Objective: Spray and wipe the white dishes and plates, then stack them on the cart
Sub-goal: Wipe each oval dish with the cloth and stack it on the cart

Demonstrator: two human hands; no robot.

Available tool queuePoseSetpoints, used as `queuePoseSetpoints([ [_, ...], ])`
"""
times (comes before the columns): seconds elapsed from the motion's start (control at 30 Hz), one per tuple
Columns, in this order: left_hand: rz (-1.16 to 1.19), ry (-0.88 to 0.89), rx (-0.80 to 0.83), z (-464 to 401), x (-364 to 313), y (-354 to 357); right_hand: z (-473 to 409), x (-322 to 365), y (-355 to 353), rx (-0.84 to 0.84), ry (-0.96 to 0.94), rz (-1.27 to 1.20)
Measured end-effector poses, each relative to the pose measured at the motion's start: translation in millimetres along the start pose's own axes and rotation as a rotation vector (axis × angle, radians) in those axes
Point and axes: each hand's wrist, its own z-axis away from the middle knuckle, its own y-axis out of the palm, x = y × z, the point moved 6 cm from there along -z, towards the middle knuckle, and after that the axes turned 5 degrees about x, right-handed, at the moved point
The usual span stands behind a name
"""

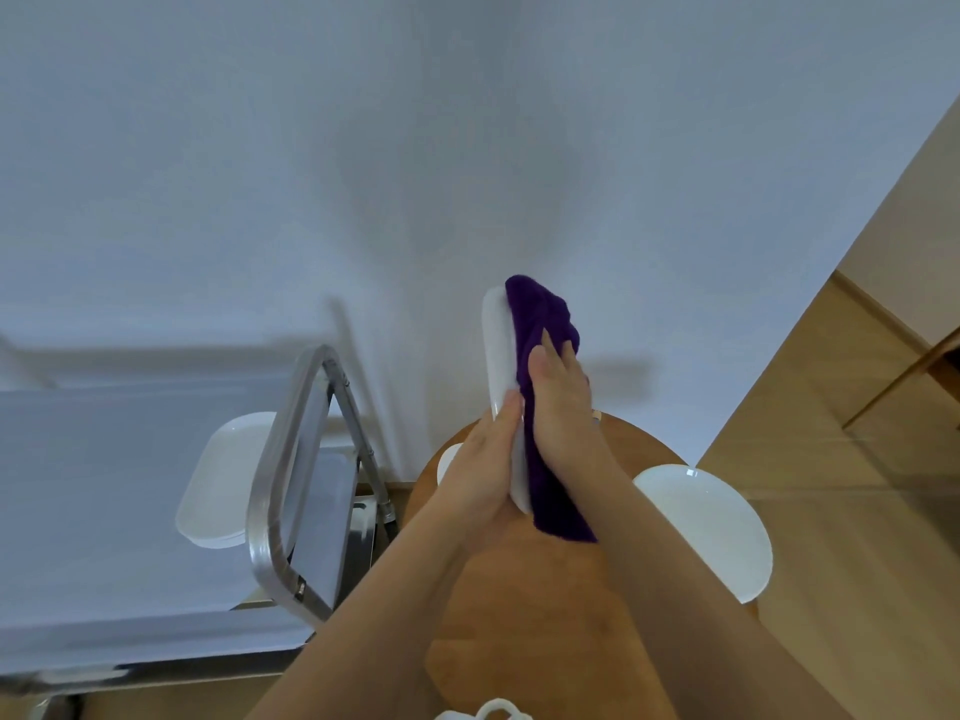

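Wall [363, 148], pale and plain, fills the far half of my view, meeting a tan wooden floor [852, 407] on the right. To my left stands the cart [104, 485], its top shelf a flat grey-white surface framed by a bent metal handle [283, 459] at its right end. On that shelf, near the handle, sits a stack of white oblong dishes [218, 485] with rounded corners and shallow rims; I cannot tell how many are in it.

Under my arms is a round wooden table [545, 615]. On its right edge lies a white round plate [711, 527], glossy, catching small bright highlights near its far rim. A sliver of another white dish [448, 462] peeks out on the table just left of my left wrist. At the very near edge a white object [493, 711] shows only its top, too cut off to name.

Above the table I hold a white dish [498, 356] up on edge, long and narrow as seen from here, smooth and shiny. My left hand [483, 470] grips its near end, fingers curled round the left side with the thumb along the rim. My right hand [558, 402] presses a deep purple cloth [543, 324] against the dish's right face, fingers spread fairly straight over the fabric. The cloth covers most of that face and hangs down past the dish's near end, between my wrists.
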Motion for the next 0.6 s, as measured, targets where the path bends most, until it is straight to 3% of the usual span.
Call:
queuePoseSetpoints([
  [0.07, -0.075, 0.009, 0.005, 3.4, 6.5, -3.2, -20.3, 6.8, -9.3, 0.018, -0.013, 0.103],
  [0.23, -0.038, 0.039, 0.017, 6.0, -1.7, -19.9, -27.2, -3.8, -24.8, 0.062, 0.029, -0.021],
  [0.47, 0.148, 0.031, -0.053, -2.2, -18.3, -61.3, -1.2, -27.0, -7.7, 0.167, 0.243, -0.508],
  [0.53, 0.052, 0.06, -0.075, -5.2, -29.7, -72.5, 8.2, -33.5, -0.8, 0.166, 0.3, -0.639],
  [0.6, -0.275, 0.076, -0.213, -9.1, -36.8, -82.8, 10.3, -35.6, -4.1, 0.072, 0.277, -0.702],
])
